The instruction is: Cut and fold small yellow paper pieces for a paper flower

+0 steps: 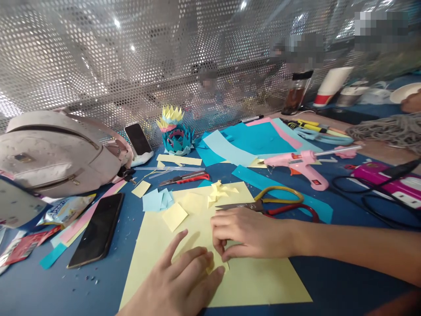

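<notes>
A small piece of yellow paper [217,262] is between my two hands, just over a large yellow sheet [256,285], and it is partly hidden by my fingers. My left hand [186,276] holds its near left side between thumb and fingers, with one finger raised away. At the far right side of the piece, my right hand [243,232] pinches with closed fingertips. Beyond my right knuckles lie scissors [279,199] with yellow and red handles. Folded yellow paper points [222,192] are grouped near the blades. Yellow squares [175,216] and light blue squares [157,200] lie left of them.
A pink glue gun [304,164] rests at the right, its cable near a purple power strip [391,180]. A red utility knife [187,177] lies behind the squares. A phone [97,230] and backpack [59,151] are left. A folded-paper model [177,134] stands at the back.
</notes>
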The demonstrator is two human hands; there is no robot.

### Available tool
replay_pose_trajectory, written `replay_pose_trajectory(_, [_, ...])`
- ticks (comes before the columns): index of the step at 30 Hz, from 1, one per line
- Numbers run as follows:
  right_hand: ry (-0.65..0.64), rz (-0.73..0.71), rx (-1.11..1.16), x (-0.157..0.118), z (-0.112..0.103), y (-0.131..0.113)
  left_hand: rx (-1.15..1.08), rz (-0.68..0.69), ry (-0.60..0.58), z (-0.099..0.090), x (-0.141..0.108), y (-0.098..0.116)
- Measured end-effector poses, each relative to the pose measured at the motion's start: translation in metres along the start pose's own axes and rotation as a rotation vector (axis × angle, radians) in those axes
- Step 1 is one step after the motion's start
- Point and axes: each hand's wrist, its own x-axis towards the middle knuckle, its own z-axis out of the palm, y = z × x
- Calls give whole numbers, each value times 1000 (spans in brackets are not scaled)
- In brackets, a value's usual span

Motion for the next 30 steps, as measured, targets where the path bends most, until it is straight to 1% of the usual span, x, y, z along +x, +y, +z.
replay_pose_trajectory(2, [7,-3,-18,0,2,-1,32,31,-40,-7,5,-1])
replay_pose_trajectory(3, [12,-5,-27,0,2,-1,51,74,-150,-10,7,-1])
replay_pose_trajectory(4, [18,-8,-35,-1,3,-1,59,104,-205,-13,8,-2])
replay_pose_trajectory(7, [29,-4,-53,0,4,-3,109,116,-211,-17,10,-3])
replay_pose_trajectory(15, [53,60,-106,0,9,-8,120,127,-229,-12,7,-3])
replay_pose_trajectory(22, [62,12,-162,-2,16,-5,93,107,-253,-18,11,-5])
replay_pose_trajectory(25, [71,76,-170,-3,14,-8,91,92,-232,-18,11,-4])
replay_pose_trajectory(27, [101,114,-139,-5,9,-8,94,90,-223,-17,10,-3])
replay_pose_trajectory(29, [145,58,-90,-6,2,-5,101,86,-223,-16,9,-3])
replay_pose_trajectory(30, [156,-18,-69,-7,-3,-4,103,83,-220,-16,9,-3])
